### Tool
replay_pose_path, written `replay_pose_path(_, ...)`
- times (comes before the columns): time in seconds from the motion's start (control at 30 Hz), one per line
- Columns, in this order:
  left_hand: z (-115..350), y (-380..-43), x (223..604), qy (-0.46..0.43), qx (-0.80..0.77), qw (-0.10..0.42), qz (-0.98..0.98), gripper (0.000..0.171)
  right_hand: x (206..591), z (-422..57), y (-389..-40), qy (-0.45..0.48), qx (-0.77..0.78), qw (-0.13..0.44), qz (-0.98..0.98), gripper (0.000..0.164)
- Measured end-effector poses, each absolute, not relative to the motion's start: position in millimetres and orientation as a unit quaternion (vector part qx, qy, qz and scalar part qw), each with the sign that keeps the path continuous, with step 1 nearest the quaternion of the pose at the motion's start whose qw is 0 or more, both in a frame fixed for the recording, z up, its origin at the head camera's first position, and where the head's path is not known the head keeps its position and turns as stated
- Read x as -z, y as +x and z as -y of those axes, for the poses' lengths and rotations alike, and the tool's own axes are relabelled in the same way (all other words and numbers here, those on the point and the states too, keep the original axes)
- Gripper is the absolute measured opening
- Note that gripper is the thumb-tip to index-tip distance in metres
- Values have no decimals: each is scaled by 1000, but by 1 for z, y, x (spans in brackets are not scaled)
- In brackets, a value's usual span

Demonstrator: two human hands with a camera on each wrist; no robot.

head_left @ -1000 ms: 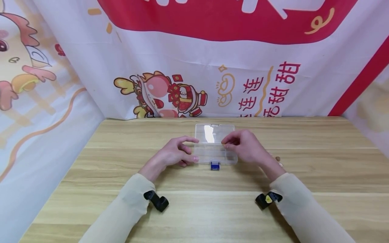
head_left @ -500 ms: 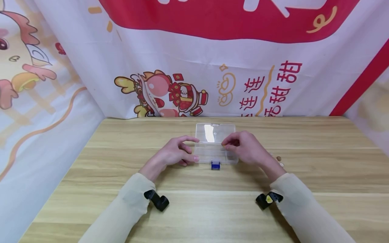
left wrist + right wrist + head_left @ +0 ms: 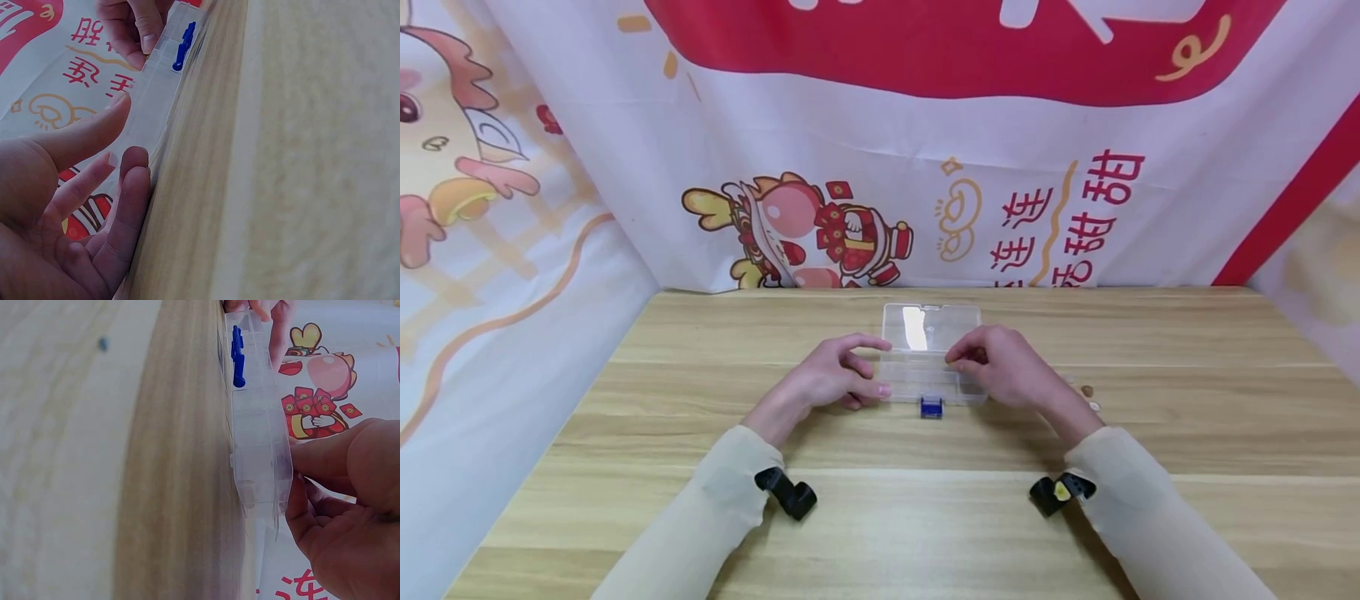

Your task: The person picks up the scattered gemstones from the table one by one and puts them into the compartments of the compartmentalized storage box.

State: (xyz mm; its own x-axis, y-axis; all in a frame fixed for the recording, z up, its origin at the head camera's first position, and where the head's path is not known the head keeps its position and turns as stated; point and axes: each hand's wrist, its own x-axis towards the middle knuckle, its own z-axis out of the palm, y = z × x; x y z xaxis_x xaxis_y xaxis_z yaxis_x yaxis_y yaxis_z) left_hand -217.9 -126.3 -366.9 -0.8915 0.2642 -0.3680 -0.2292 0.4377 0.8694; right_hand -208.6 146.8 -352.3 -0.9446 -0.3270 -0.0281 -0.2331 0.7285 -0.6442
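A clear plastic compartment box (image 3: pixel 917 387) lies on the table with its lid (image 3: pixel 955 321) folded back. A blue latch (image 3: pixel 931 407) sticks out at its front. My left hand (image 3: pixel 842 372) holds the box's left end, thumb at the front corner and index finger toward the hinge side. Over the box's right part, my right hand (image 3: pixel 1000 362) has thumb and index fingertips together. They pinch a small brownish thing that the fingertips mostly hide; its kind cannot be told. In the right wrist view, those fingertips meet right beside the box wall (image 3: pixel 284 456).
On the wooden table (image 3: pixel 880 533), right of the box, lie a small brown piece (image 3: pixel 1087 391) and a small pale piece (image 3: pixel 1095 407), partly near the right wrist. A printed cloth (image 3: pixel 850 125) hangs behind the table's far edge.
Both hands keep nearly the same places at the box. The right fingertips shift only very slightly over the compartments.
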Motion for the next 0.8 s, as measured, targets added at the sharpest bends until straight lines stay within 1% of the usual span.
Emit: replay_pose_path(0.8, 127, -219, 367, 7, -526, 234, -817, 59, 351, -147, -208, -154, 324, 71, -931, 14)
